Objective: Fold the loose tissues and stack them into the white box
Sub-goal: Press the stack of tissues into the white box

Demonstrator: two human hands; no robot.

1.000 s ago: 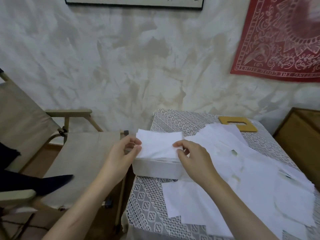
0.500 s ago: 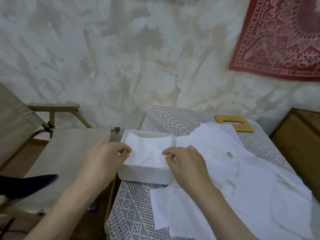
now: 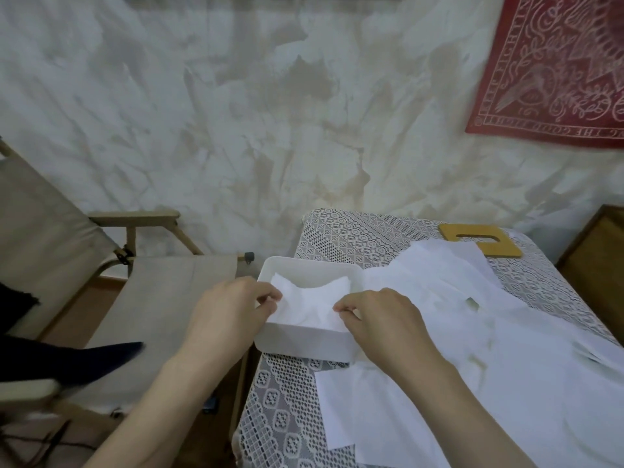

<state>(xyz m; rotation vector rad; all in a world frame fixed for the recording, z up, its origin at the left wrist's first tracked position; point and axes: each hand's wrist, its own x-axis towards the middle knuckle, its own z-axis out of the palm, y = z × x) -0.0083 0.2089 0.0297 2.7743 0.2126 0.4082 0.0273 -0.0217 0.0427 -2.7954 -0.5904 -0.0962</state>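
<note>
In the head view, a folded tissue is sitting in the white box at the near left of the table. It looks light, limp and easily torn, so gentle pinches at its edges are seeming wisest. The left hand is pinching its left edge with curled fingers, and the right hand is pinching its right edge likewise.

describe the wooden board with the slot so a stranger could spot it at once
Start at the small table under white lace cloth. Look to its far right corner, beyond the loose white tissues. There lies a flat tan wooden rectangle with a slot, the only brown thing on that tabletop.
</note>
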